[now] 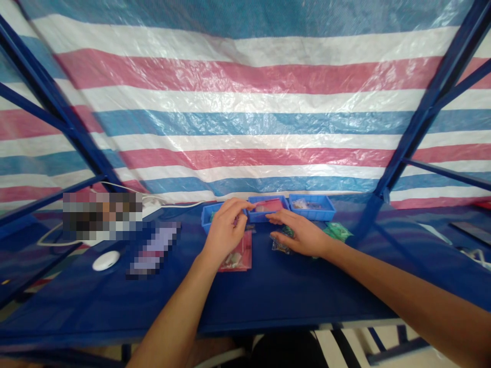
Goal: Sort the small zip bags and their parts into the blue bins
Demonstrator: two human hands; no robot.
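My left hand is curved above the front of the left blue bin, its index finger and thumb apart. I see nothing held in it, though its palm side is partly hidden. Below it lies a red-edged plastic bag with small pale pieces inside. My right hand hovers low over the table, thumb and fingers spread. Under its thumb is a small clear packet, and a bit of green shows between the fingers. The middle blue bin, in front of both hands, holds a reddish packet.
A right blue bin contains clear packets. A green bag lies beside my right wrist. To the left are a white round object, a blurred-out flat item and white cables. Blue metal posts frame the striped sheet behind.
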